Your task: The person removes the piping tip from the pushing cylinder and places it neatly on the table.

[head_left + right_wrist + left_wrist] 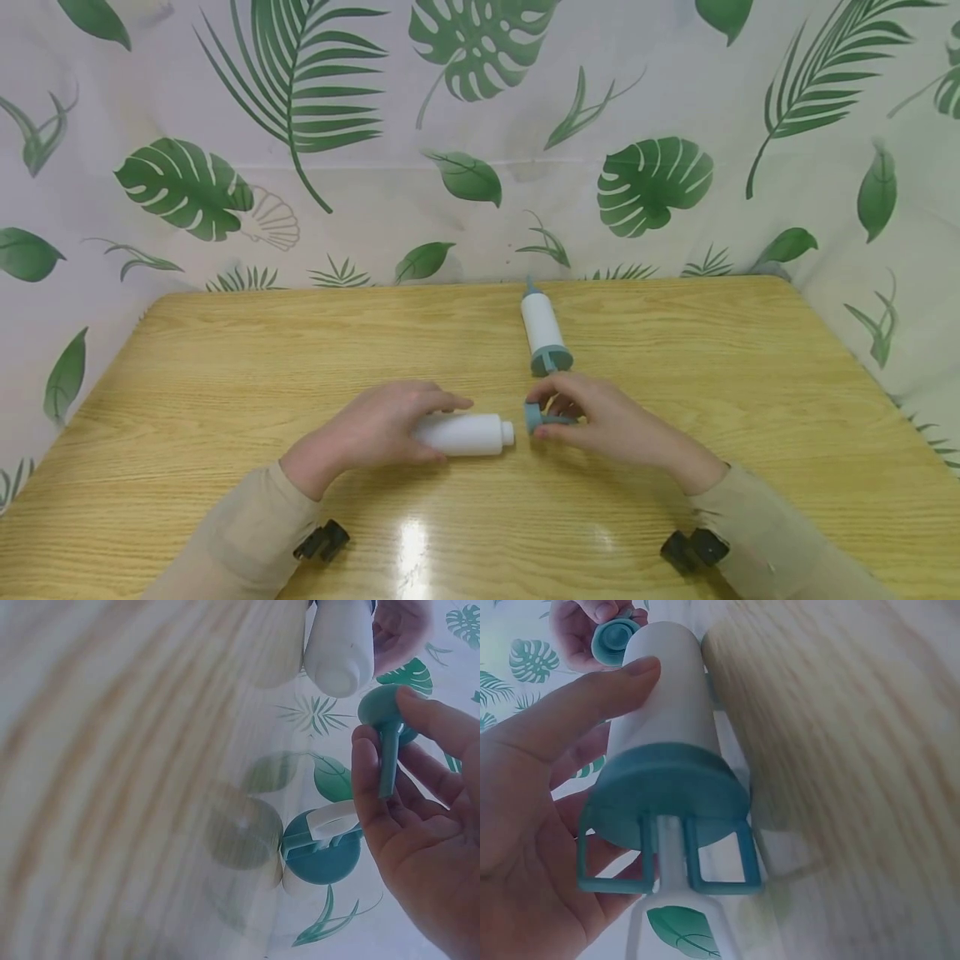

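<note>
My left hand [382,421] holds a white syringe [472,435] by its barrel, which lies sideways with its narrow open neck pointing right. In the left wrist view, the near end of the syringe has a teal collar [667,791] with two finger loops and a white plunger handle [671,889] coming out of it. My right hand [600,421] pinches a teal nozzle cap [533,418] between thumb and fingers. The cap's round mouth faces the syringe neck, a small gap apart. Its thin spout [388,761] points back toward the right palm.
Beyond the right hand lies a second white syringe [542,323] with a teal collar and a nozzle, its tip at the table's far edge. The wooden table [300,333] meets a leaf-patterned cloth [540,192] at the back.
</note>
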A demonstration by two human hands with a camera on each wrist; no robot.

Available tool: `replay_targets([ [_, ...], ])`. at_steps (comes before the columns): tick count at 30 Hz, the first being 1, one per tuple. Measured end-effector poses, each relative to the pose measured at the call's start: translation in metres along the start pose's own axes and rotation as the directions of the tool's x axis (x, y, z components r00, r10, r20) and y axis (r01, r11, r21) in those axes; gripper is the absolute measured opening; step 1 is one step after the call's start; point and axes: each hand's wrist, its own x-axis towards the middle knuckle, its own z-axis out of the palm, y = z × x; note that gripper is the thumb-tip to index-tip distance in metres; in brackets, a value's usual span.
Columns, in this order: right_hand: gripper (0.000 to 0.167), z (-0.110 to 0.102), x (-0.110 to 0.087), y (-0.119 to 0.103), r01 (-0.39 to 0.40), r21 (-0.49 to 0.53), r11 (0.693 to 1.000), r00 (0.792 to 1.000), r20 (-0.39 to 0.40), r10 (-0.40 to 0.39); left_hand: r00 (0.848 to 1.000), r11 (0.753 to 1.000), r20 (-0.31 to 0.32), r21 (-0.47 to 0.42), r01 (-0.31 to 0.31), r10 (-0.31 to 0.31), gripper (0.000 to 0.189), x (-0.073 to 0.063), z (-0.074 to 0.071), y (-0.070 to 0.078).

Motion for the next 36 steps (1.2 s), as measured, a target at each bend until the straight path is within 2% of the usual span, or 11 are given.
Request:
replay_targets([
  [8, 0.034, 0.000, 0.001, -0.002, 0.006, -0.013, 1.000, 1.000, 0.010, -0.006, 0.998, 0.999, -0.030, 0.002, -0.054, 0.054, 0.060, 0.001, 0.000, 0.001],
  [17, 0.033, 0.001, 0.003, -0.005, 0.024, -0.031, 0.999, 1.000, 0.005, -0.024, 0.996, 0.998, -0.056, 0.011, -0.065, 0.065, 0.058, 0.000, 0.000, 0.005],
  [21, 0.033, 0.001, 0.005, -0.011, 0.030, -0.045, 0.999, 1.000, 0.002, -0.030, 0.991, 0.996, -0.109, -0.009, -0.084, 0.083, 0.056, 0.003, 0.000, 0.011],
  [26, 0.033, 0.002, 0.010, -0.020, 0.051, -0.022, 0.998, 0.999, 0.004, -0.051, 0.972, 0.992, -0.202, -0.027, -0.127, 0.119, 0.047, 0.009, 0.002, 0.022],
  [32, 0.032, 0.005, 0.015, -0.024, 0.101, 0.008, 0.995, 0.995, -0.003, -0.101, 0.977, 0.994, -0.204, -0.075, -0.076, 0.060, 0.042, 0.017, 0.004, 0.033],
  [36, 0.031, 0.006, 0.017, -0.026, 0.101, 0.031, 0.994, 0.995, -0.001, -0.101, 0.978, 0.993, -0.209, -0.115, -0.038, 0.014, 0.038, 0.020, 0.005, 0.037],
])
